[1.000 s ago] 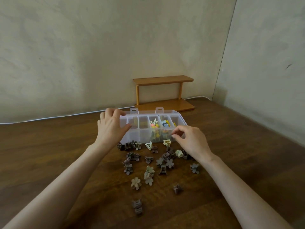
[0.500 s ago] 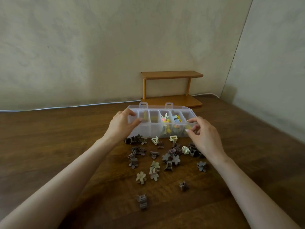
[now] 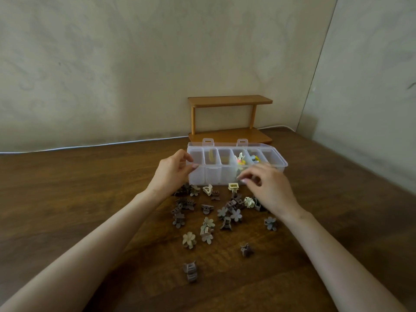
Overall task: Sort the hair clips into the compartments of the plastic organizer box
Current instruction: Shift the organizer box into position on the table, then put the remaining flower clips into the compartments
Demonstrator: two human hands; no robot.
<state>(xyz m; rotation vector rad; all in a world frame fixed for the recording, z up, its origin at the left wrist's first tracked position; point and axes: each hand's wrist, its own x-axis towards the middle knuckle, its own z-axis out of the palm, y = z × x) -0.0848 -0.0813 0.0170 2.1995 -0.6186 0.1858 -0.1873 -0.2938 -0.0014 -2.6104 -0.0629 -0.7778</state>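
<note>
The clear plastic organizer box (image 3: 212, 176) stands open on the wooden table, with colourful clips (image 3: 240, 160) in two middle compartments. My left hand (image 3: 173, 174) pinches the box's front rim at its left end. My right hand (image 3: 269, 190) hovers with curled fingers just before the box's right front wall, and I see nothing in it. Several brown, grey and beige hair clips (image 3: 227, 212) lie scattered in front of the box. Among them are a cream rectangular clip (image 3: 233, 186) near my right fingertips, a beige flower clip (image 3: 189, 239) and a brown claw clip (image 3: 191, 271) nearest me.
A small two-tier wooden shelf (image 3: 229, 101) stands against the wall right behind the box. A white cable (image 3: 90, 146) runs along the table's back edge. Walls close off the back and the right side.
My left hand has shifted from the box's left end to its front rim. My right hand has slid left and lower along the box's front wall. The view has also shifted slightly.
</note>
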